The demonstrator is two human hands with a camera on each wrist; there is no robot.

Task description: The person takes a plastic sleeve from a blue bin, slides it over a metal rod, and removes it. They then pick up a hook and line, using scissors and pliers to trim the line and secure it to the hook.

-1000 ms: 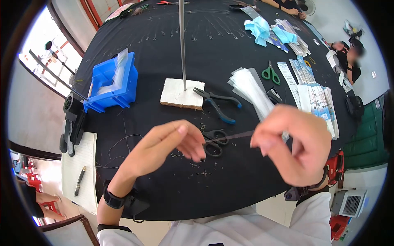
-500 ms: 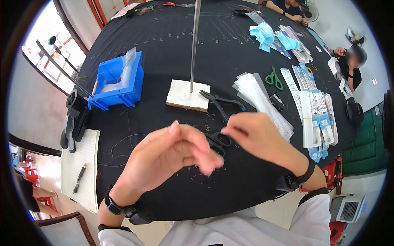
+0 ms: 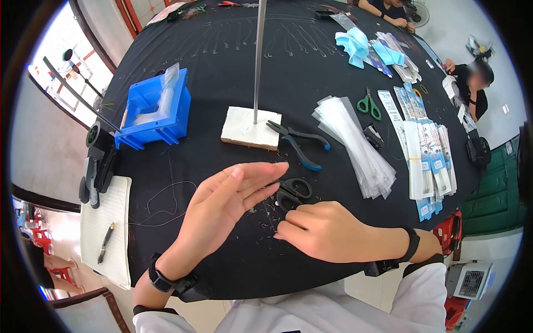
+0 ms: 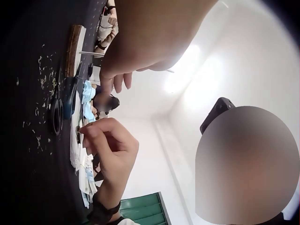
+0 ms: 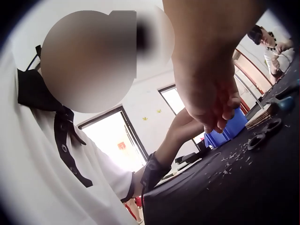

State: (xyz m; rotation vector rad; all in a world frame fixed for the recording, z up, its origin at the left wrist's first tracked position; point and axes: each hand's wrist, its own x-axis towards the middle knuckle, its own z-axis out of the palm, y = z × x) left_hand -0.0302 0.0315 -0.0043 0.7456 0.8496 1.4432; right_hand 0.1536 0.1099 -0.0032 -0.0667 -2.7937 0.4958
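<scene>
Black-handled scissors (image 3: 286,188): on the black-cloth tabletop (image 3: 222,272), close by the fingertips of both hands, the blades not clearly visible. Chief risk: a fingertip or sleeve could catch a handle loop and turn the scissors, since the hands work so close.

Left hand (image 3: 219,202): wide, fingers extended, no held item visible. Right hand (image 3: 327,230): narrow, fingers curled, thumb drawn in; whether a fine strand lies between the tips, cannot tell. Any such strand could slip or snag on the loops.

Pale clippings (image 3: 267,225): scattered beside the right fingertips; they could cling to skin or hide a small offcut.

Black pliers with blue-tipped grips (image 3: 284,132): beyond the hands, jaws over a white block; a forward reach could knock them. Upright metal rod (image 3: 259,66): on the block, liable to tip if bumped.

Fine loose strand, left of the left hand: could tangle round the wrist.
</scene>
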